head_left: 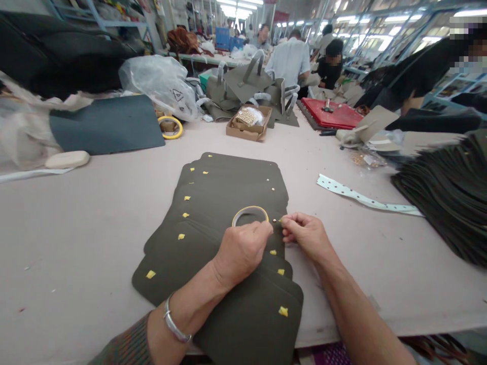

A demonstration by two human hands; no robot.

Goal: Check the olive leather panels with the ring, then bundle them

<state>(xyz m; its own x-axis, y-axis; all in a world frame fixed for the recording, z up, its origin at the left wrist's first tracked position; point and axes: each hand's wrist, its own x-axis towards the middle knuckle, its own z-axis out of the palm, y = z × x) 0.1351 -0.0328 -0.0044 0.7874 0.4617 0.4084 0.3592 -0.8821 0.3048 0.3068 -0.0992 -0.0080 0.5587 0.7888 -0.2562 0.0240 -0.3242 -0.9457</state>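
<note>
Overlapping dark olive panels with rounded corners lie in a staggered stack on the table. Small yellow tape pieces dot their left side, and more sit along the lower right edge. Farther up that right edge, small pale spots show instead. My left hand is closed on a roll of yellow tape, held over the panels. At the right edge my right hand pinches a tiny yellow tape piece, beside a small shiny metal dot. Whether the piece touches the panel I cannot tell.
A cardboard box of gold studs stands behind the panels. Another yellow tape roll lies at left beside a blue-grey sheet. A perforated pale strip and a dark stack are at right. People work farther back.
</note>
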